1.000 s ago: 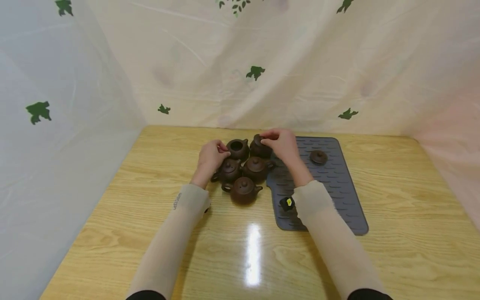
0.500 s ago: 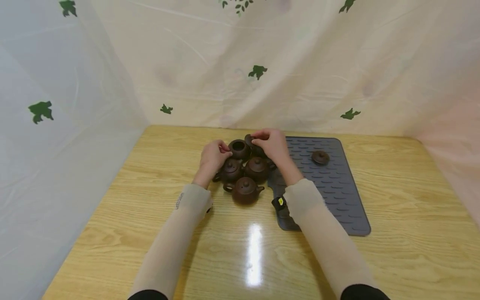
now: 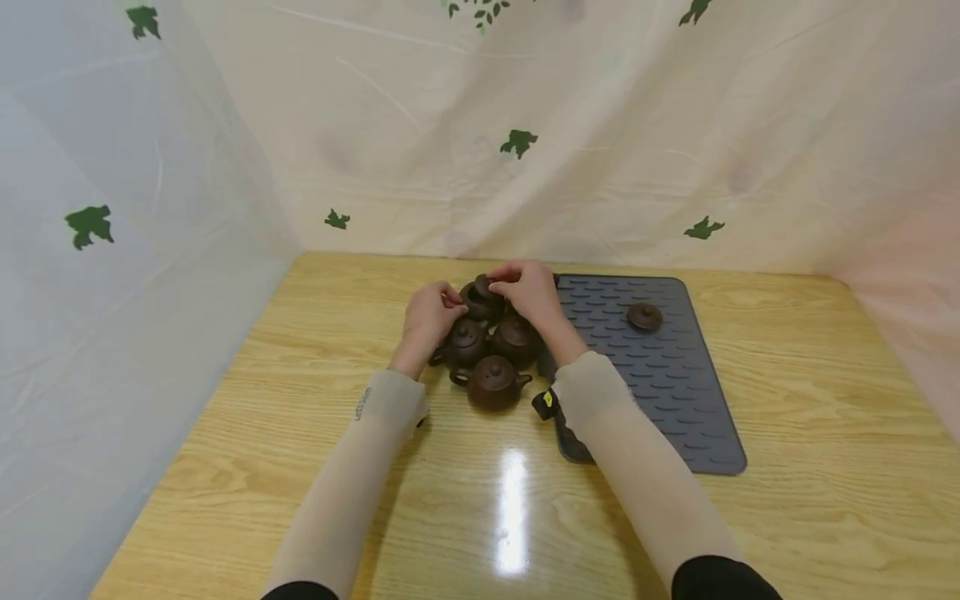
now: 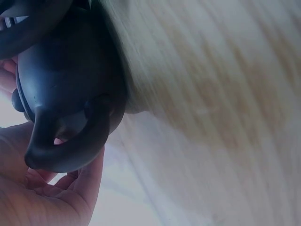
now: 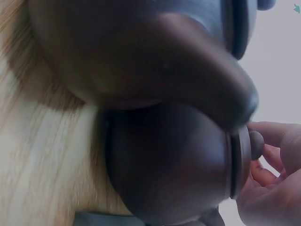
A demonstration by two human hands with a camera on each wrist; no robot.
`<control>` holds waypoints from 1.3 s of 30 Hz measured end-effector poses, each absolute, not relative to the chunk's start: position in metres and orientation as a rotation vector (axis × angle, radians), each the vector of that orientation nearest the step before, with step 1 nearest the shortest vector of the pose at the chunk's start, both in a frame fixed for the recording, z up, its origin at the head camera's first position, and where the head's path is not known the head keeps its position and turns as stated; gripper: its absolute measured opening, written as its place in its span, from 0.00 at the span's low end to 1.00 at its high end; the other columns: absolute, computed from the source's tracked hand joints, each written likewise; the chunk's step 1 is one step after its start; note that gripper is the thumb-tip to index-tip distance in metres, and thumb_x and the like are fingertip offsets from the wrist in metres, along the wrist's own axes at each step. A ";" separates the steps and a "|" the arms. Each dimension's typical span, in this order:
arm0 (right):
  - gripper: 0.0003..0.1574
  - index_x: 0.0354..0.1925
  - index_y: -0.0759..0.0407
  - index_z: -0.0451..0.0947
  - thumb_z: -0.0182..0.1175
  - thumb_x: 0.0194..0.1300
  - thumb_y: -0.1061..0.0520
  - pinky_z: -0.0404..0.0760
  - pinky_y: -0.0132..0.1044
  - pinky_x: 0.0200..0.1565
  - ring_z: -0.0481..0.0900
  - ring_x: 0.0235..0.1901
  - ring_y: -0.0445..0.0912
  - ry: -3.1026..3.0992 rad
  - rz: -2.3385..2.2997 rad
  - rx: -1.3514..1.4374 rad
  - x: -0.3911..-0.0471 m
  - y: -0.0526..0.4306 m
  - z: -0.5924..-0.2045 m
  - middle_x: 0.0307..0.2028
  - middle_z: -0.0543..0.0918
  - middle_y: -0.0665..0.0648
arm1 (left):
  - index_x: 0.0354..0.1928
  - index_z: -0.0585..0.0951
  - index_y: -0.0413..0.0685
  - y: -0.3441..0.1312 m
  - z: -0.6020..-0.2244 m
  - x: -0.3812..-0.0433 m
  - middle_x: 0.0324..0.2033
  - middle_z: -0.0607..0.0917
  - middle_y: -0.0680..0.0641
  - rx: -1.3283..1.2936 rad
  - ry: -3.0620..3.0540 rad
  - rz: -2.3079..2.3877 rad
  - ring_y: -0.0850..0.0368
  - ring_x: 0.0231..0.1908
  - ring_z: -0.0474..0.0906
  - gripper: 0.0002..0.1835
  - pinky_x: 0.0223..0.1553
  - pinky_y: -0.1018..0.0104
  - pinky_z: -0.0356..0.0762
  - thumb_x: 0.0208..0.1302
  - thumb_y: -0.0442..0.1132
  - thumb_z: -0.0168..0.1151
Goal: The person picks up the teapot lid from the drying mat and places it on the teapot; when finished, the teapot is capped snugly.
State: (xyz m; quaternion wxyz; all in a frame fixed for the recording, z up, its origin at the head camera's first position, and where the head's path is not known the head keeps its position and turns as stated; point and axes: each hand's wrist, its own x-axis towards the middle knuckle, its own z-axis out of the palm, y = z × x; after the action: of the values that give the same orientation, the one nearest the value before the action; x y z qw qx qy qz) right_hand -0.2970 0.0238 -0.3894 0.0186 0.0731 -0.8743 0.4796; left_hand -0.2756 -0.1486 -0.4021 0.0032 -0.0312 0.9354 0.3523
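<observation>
A dark brown open-topped teapot (image 3: 480, 310) stands at the back of a tight cluster on the table. At its left side, my left hand (image 3: 431, 320) grips it with curled fingers; its handle is hidden there. My right hand (image 3: 529, 293) pinches a brown teapot lid (image 3: 482, 285), held tilted over the opening. Lidded teapots stand in front: one at left (image 3: 465, 337), one at right (image 3: 513, 333) and one nearest me (image 3: 495, 385). The left wrist view shows a looped handle (image 4: 70, 153) overlapping my hand. In the right wrist view a spout (image 5: 207, 70) fills the foreground.
A grey ridged mat (image 3: 660, 392) lies right of the teapots, with another brown lid (image 3: 644, 316) on it. A further dark pot is mostly hidden behind my right hand. A pale curtain (image 3: 420, 167) hangs along the table's back edge.
My right hand has moved left with the lid, from beside the open teapot to over its mouth. The left hand has stayed at the teapot's side.
</observation>
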 end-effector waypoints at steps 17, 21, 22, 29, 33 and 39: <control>0.11 0.47 0.55 0.87 0.65 0.67 0.58 0.84 0.47 0.52 0.84 0.50 0.52 -2.809 1.346 0.269 -0.302 0.012 -0.398 0.47 0.88 0.57 | 0.38 0.83 0.47 -0.149 -0.409 -0.276 0.40 0.88 0.44 -0.100 2.953 1.082 0.49 0.40 0.83 0.06 0.40 0.59 0.81 0.66 0.40 0.67; 0.11 0.48 0.54 0.87 0.64 0.68 0.57 0.84 0.47 0.53 0.84 0.50 0.52 -2.833 1.278 0.304 -0.300 0.010 -0.397 0.48 0.88 0.57 | 0.38 0.83 0.46 -0.148 -0.410 -0.276 0.40 0.88 0.44 -0.102 2.960 1.083 0.49 0.39 0.83 0.06 0.40 0.59 0.81 0.66 0.40 0.67; 0.11 0.48 0.54 0.87 0.64 0.69 0.57 0.84 0.47 0.53 0.84 0.50 0.51 -2.838 1.260 0.310 -0.300 0.009 -0.397 0.48 0.88 0.56 | 0.38 0.83 0.46 -0.148 -0.410 -0.276 0.40 0.88 0.44 -0.101 2.962 1.082 0.49 0.39 0.83 0.06 0.40 0.59 0.81 0.66 0.40 0.67; 0.10 0.48 0.54 0.86 0.63 0.69 0.58 0.84 0.46 0.52 0.84 0.49 0.51 -2.856 1.197 0.323 -0.299 0.010 -0.400 0.48 0.88 0.56 | 0.39 0.83 0.47 -0.146 -0.412 -0.275 0.40 0.87 0.44 -0.098 2.966 1.071 0.49 0.39 0.82 0.05 0.40 0.59 0.81 0.67 0.41 0.66; 0.10 0.47 0.55 0.86 0.63 0.69 0.59 0.85 0.45 0.52 0.84 0.49 0.51 -2.847 1.193 0.337 -0.299 0.012 -0.400 0.47 0.88 0.56 | 0.40 0.83 0.47 -0.146 -0.412 -0.275 0.41 0.87 0.44 -0.093 2.956 1.084 0.49 0.40 0.83 0.06 0.42 0.59 0.81 0.67 0.41 0.66; 0.11 0.49 0.56 0.85 0.63 0.69 0.58 0.84 0.46 0.53 0.84 0.50 0.52 -2.820 1.258 0.347 -0.299 0.018 -0.399 0.48 0.88 0.57 | 0.37 0.82 0.45 -0.150 -0.412 -0.276 0.38 0.87 0.44 -0.066 2.957 1.129 0.50 0.39 0.82 0.05 0.41 0.60 0.81 0.66 0.39 0.66</control>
State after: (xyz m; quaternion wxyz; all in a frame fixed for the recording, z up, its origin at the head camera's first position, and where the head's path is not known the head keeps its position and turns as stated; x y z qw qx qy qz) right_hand -0.2994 0.0180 -0.3986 0.0174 0.1117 -0.9074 0.4047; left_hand -0.2755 -0.1498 -0.4117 -0.0124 -0.0208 0.9339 0.3567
